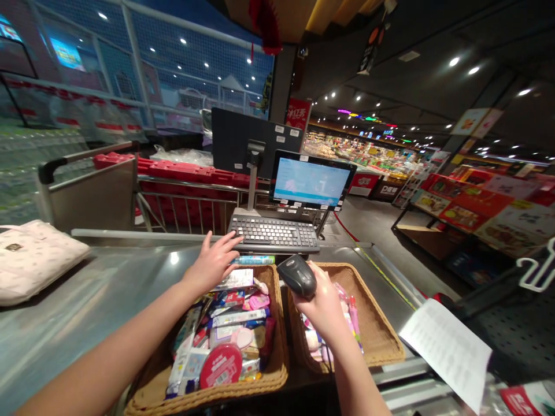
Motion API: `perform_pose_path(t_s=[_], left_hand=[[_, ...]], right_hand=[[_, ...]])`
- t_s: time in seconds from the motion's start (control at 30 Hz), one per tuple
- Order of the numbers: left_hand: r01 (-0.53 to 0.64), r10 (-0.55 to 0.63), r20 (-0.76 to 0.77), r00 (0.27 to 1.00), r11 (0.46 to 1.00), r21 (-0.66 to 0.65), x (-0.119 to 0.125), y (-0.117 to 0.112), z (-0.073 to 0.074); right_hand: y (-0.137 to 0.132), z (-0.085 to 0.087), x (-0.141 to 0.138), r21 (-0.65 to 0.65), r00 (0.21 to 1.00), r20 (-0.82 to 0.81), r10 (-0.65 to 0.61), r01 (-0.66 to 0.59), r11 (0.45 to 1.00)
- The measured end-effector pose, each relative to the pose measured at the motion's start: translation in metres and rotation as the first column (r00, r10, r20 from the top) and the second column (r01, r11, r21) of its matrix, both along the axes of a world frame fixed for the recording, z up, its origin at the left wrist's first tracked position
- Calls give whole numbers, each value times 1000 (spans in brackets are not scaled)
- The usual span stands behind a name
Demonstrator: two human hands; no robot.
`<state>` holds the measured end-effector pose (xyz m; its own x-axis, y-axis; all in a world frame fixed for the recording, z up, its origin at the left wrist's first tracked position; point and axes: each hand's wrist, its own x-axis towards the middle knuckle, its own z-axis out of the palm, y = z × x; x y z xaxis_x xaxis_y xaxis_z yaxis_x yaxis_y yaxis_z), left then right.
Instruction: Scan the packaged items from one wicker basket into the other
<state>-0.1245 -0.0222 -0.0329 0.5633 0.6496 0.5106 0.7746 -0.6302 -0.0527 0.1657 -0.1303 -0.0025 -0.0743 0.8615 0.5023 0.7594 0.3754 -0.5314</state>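
My left hand (213, 260) has its fingers spread, with the tips at the left edge of a black keyboard (277, 231). In my right hand (323, 300) is a black barcode scanner (297, 276), held above the gap between two wicker baskets. The left basket (282, 346) is full of small packaged goods, among them a round red container (221, 365). A smaller pile, including a pink pen-like item (354, 318), lies in the right basket (381, 323), partly hidden by my right arm. A thin blue-green package (255, 260) rests between the keyboard and the left basket.
Behind the keyboard stand a lit screen (312, 182) and a dark monitor seen from its back (234, 138). A pale handbag (39, 260) sits on the metal counter (130, 271) at left. Printed paper (448, 346) lies at right. Shopping carts and shelves stand beyond.
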Motion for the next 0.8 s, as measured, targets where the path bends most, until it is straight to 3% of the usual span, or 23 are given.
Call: perform_pose_path(t_s=[0.2, 0.5, 0.8], left_hand=[[-7, 7, -9, 1000, 998, -67, -13, -8, -20], [-32, 9, -93, 996, 966, -255, -19, -26, -57], [-7, -52, -112, 992, 882, -472, -2, -39, -63]], right_hand=[[-2, -8, -8, -98, 1000, -11, 18, -19, 995], [1, -25, -14, -108, 999, 5, 44, -44, 993], [-1, -25, -10, -72, 997, -37, 72, -74, 995]])
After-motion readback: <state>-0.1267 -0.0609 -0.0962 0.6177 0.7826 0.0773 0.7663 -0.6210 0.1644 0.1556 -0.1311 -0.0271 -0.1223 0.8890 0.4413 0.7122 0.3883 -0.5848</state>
